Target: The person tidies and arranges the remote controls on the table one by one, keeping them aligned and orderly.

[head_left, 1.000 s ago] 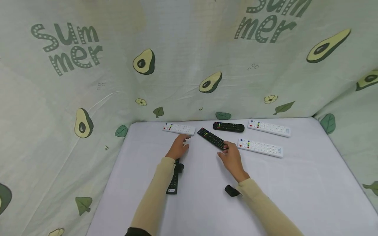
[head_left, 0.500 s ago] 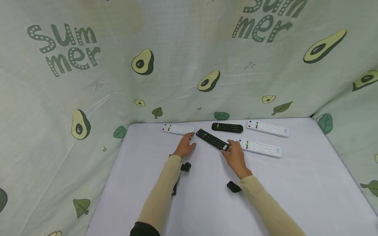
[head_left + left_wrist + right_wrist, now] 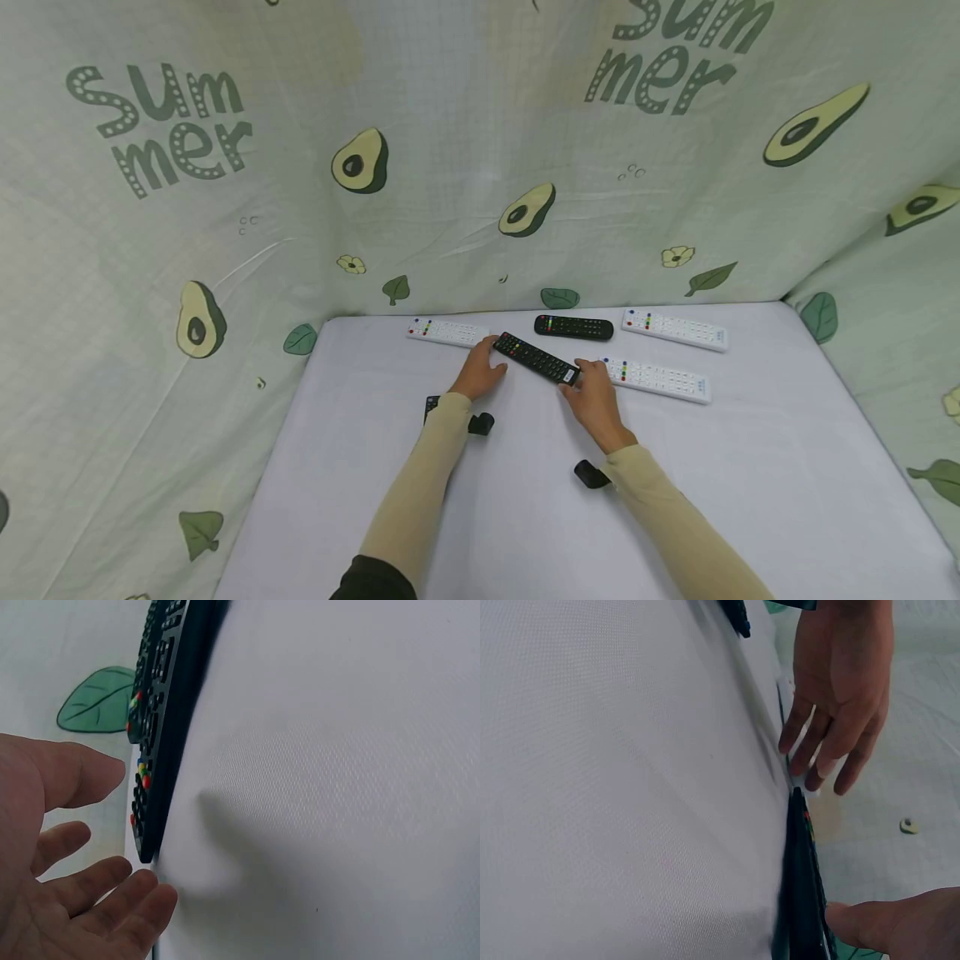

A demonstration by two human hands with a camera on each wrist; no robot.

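Note:
A black remote control (image 3: 536, 358) with small coloured buttons lies slantwise between my two hands in the head view. My right hand (image 3: 596, 402) pinches its near right end; the right wrist view has the thumb (image 3: 862, 926) against that remote's button side. By the far left end is my left hand (image 3: 478, 371), its fingers apart and slightly bent. In the left wrist view a gap shows between the left thumb (image 3: 82, 776) and the remote's tip. A white remote (image 3: 447, 332) lies just behind the left hand. Another black remote (image 3: 431, 406) is mostly hidden under the left forearm.
A rounded black remote (image 3: 573, 327) lies at the back middle. Two white remotes, one at the back right (image 3: 675, 329) and one right of my right hand (image 3: 658, 380), also lie on the white table (image 3: 765, 467). A printed cloth (image 3: 442, 225) hangs behind.
My left hand has moved right, from the white remote to the black remote's far end. My right hand has shifted slightly right along the near end, so its pale label now shows.

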